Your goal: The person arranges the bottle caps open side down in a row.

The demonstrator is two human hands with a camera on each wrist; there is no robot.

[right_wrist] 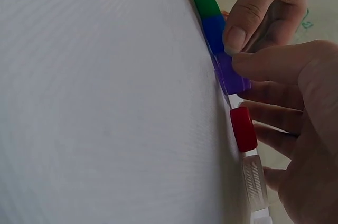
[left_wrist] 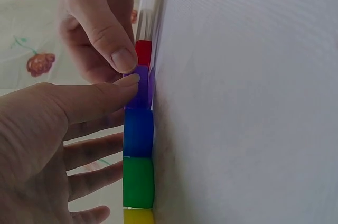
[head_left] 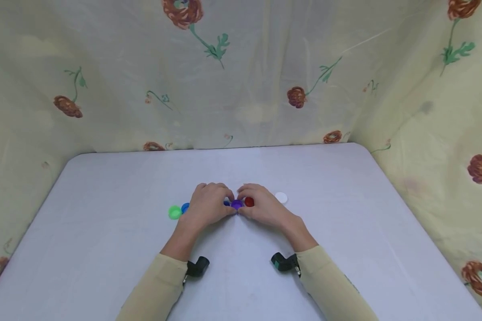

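Observation:
A purple bottle cap (head_left: 237, 204) lies in the middle of a row of caps, pinched from both sides. My left hand (head_left: 210, 203) holds its left side between thumb and fingertips, while my right hand (head_left: 267, 207) grips the right side the same way. The two thumb tips nearly meet on its near side. Touching it on the left is a dark blue cap (left_wrist: 138, 132), followed by a green cap (left_wrist: 138, 183) and a yellow cap (left_wrist: 138, 216). On the right stand a red cap (right_wrist: 243, 129), under my right fingers, and a clear ribbed cap (right_wrist: 255, 182).
A light green cap (head_left: 174, 212) and a lighter blue cap (head_left: 185, 207) end the row at the left. Past my right hand lies a white cap (head_left: 281, 197). All are on a white table (head_left: 116, 249) with a flowered curtain (head_left: 249, 89) behind and beside it.

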